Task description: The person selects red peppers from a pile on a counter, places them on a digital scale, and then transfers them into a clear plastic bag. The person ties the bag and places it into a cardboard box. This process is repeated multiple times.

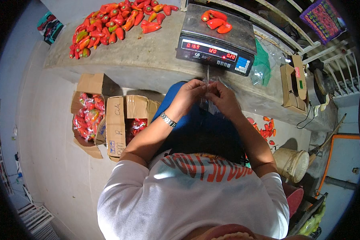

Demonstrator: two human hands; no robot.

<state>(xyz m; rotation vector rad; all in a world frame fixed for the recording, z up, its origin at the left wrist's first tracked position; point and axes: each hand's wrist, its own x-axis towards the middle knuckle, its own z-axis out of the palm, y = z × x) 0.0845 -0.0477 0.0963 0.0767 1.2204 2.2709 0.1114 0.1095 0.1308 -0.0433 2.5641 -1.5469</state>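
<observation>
My left hand [187, 94] and my right hand [223, 97] meet over my lap, fingertips pinched together on a clear plastic bag [209, 105]. A thin twisted strand of the plastic rises above the fingers. Something reddish shows through the film behind my hands, but what the bag contains is mostly hidden. Just beyond them, on the concrete counter, sits a digital scale [213, 55] with lit red digits. Several red peppers [217, 22] lie loose on its dark metal plate.
A heap of red peppers [108, 22] covers the counter's left. Cardboard boxes [115, 129] with bagged peppers [90, 117] stand on the floor at left. To the right are green plastic bags [261, 63], a small open carton [291, 87], loose floor peppers [267, 129] and a tipped bucket [291, 165].
</observation>
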